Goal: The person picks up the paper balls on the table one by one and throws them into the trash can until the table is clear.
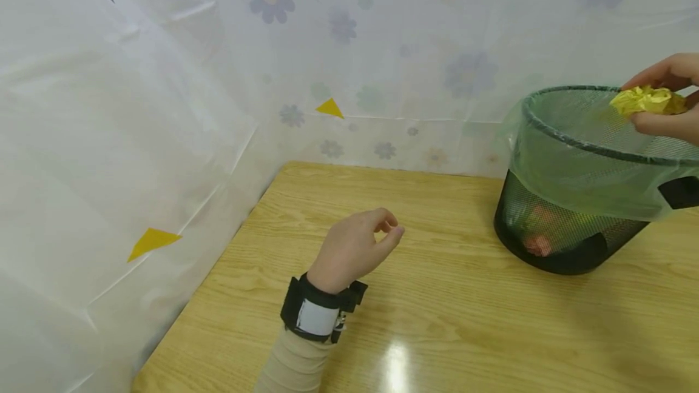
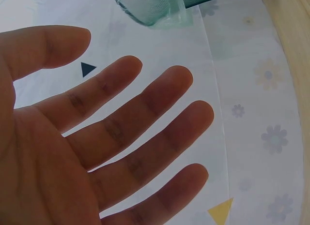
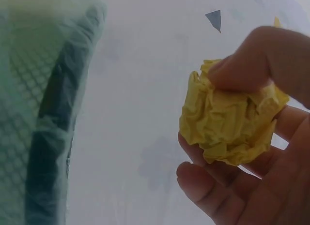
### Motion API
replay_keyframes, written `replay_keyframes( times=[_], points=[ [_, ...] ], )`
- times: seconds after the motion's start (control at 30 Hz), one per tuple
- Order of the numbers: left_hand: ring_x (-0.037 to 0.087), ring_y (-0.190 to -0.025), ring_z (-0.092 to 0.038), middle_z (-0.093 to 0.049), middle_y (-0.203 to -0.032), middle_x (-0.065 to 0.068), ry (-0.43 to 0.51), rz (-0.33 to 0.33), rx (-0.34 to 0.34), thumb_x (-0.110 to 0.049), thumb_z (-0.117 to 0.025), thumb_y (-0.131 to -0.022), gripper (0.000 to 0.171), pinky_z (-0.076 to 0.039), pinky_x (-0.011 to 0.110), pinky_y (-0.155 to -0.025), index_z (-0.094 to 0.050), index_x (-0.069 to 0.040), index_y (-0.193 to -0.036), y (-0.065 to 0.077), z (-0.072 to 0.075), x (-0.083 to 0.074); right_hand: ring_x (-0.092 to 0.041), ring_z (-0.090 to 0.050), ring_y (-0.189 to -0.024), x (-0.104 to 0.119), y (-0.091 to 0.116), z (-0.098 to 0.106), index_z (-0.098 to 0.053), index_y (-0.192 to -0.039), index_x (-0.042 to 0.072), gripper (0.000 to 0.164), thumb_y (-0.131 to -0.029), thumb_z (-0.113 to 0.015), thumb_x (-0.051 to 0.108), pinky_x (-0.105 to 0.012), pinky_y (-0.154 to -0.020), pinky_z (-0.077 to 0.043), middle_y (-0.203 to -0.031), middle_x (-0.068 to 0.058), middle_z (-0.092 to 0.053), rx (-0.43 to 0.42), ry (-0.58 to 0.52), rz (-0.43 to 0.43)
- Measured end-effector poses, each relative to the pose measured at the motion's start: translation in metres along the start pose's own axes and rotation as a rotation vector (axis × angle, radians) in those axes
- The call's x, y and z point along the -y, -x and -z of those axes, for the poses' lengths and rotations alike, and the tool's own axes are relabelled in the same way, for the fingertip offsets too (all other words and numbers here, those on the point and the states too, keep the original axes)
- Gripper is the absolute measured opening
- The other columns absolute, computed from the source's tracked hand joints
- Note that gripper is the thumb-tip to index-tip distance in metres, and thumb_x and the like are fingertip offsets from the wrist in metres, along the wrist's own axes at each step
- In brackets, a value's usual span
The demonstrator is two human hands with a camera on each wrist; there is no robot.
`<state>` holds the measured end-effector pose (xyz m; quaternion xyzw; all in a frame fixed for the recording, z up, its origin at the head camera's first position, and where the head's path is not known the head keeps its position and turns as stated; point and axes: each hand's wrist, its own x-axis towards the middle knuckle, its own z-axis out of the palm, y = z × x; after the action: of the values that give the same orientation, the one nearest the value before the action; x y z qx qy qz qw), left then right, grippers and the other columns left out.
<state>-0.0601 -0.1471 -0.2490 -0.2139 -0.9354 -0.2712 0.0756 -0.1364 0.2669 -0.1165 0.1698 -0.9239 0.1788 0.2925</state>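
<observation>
My right hand [image 1: 668,99] pinches a crumpled ball of yellow paper [image 1: 648,100] between thumb and fingers, over the rim of a black mesh wastebasket [image 1: 568,247] at the right. In the right wrist view the paper ball [image 3: 232,121] sits beside the basket's rim [image 3: 53,109]. A thin green bag [image 1: 579,181] lines the basket and folds over its rim. Through the mesh, crumpled reddish paper [image 1: 537,242] shows at the bottom. My left hand [image 1: 355,247] hovers over the table with nothing in it; its fingers are spread and relaxed in the left wrist view.
A wood-grain table [image 1: 437,296] carries the basket. White flower-print sheeting [image 1: 371,65] hangs behind it, and more white sheeting [image 1: 109,138] rises along the left edge. Yellow triangles [image 1: 153,242] are stuck on the sheeting.
</observation>
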Motion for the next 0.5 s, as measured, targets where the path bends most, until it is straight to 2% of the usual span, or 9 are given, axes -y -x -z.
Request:
replay_keyframes(
  times=[0.03,0.07,0.1,0.2,0.27,0.47,0.5],
  points=[
    [0.006,-0.06,-0.054,-0.067,-0.099,0.0,0.002,0.0,0.002,-0.04,-0.05,-0.095,0.029,-0.041,0.022,-0.048,-0.064,-0.017,-0.104,0.0,0.0,0.0,0.016,-0.035,-0.07,-0.005,-0.002,0.001,-0.051,-0.1,0.035,0.046,-0.077,-0.067,-0.001,-0.006,-0.048,-0.033,-0.084,0.012,-0.042,0.003,-0.011,-0.011],
    [0.005,-0.059,-0.054,-0.067,-0.099,0.0,0.002,-0.002,0.001,-0.04,-0.05,-0.095,0.029,-0.041,0.022,-0.048,-0.064,-0.017,-0.104,0.0,0.0,0.0,0.015,-0.035,-0.07,-0.009,-0.003,0.002,-0.05,-0.1,0.037,0.046,-0.079,-0.067,0.0,-0.006,-0.048,-0.033,-0.085,0.012,-0.042,0.014,-0.027,-0.023],
    [0.005,-0.058,-0.053,-0.067,-0.099,0.0,0.0,-0.005,-0.001,-0.04,-0.05,-0.095,0.029,-0.041,0.022,-0.048,-0.064,-0.017,-0.104,0.0,0.0,0.0,0.013,-0.036,-0.07,-0.014,-0.005,0.002,-0.045,-0.099,0.043,0.05,-0.08,-0.066,0.002,-0.006,-0.048,-0.034,-0.084,0.015,-0.04,0.021,-0.039,-0.034],
    [0.005,-0.056,-0.052,-0.067,-0.099,0.0,-0.006,-0.01,-0.007,-0.04,-0.051,-0.095,0.028,-0.041,0.022,-0.047,-0.064,-0.017,-0.104,-0.001,0.0,0.0,0.011,-0.036,-0.07,-0.027,-0.009,0.002,-0.04,-0.097,0.048,0.051,-0.083,-0.064,0.006,-0.007,-0.048,-0.034,-0.085,0.015,-0.038,0.046,-0.062,-0.065],
    [0.005,-0.058,-0.053,-0.067,-0.099,0.0,-0.011,-0.012,-0.009,-0.041,-0.05,-0.095,0.029,-0.041,0.022,-0.047,-0.064,-0.017,-0.105,-0.001,0.0,0.0,0.01,-0.037,-0.069,-0.034,-0.012,0.002,-0.042,-0.1,0.046,0.048,-0.084,-0.063,0.006,-0.008,-0.048,-0.034,-0.088,0.01,-0.039,0.064,-0.074,-0.081],
    [0.006,-0.062,-0.055,-0.066,-0.099,-0.001,-0.011,-0.003,-0.005,-0.041,-0.05,-0.095,0.029,-0.042,0.022,-0.049,-0.064,-0.017,-0.105,0.0,0.0,-0.001,0.011,-0.036,-0.067,-0.044,-0.021,0.003,-0.041,-0.101,0.045,0.05,-0.085,-0.062,0.003,-0.011,-0.046,-0.035,-0.091,0.003,-0.04,0.112,-0.034,-0.096],
    [0.006,-0.062,-0.055,-0.066,-0.099,-0.001,-0.012,-0.003,-0.005,-0.041,-0.05,-0.095,0.029,-0.041,0.021,-0.049,-0.064,-0.017,-0.105,0.0,0.0,-0.001,0.011,-0.036,-0.066,-0.044,-0.022,0.004,-0.044,-0.103,0.041,0.046,-0.085,-0.062,0.002,-0.012,-0.045,-0.036,-0.092,0.001,-0.041,0.12,-0.02,-0.096]
  ],
)
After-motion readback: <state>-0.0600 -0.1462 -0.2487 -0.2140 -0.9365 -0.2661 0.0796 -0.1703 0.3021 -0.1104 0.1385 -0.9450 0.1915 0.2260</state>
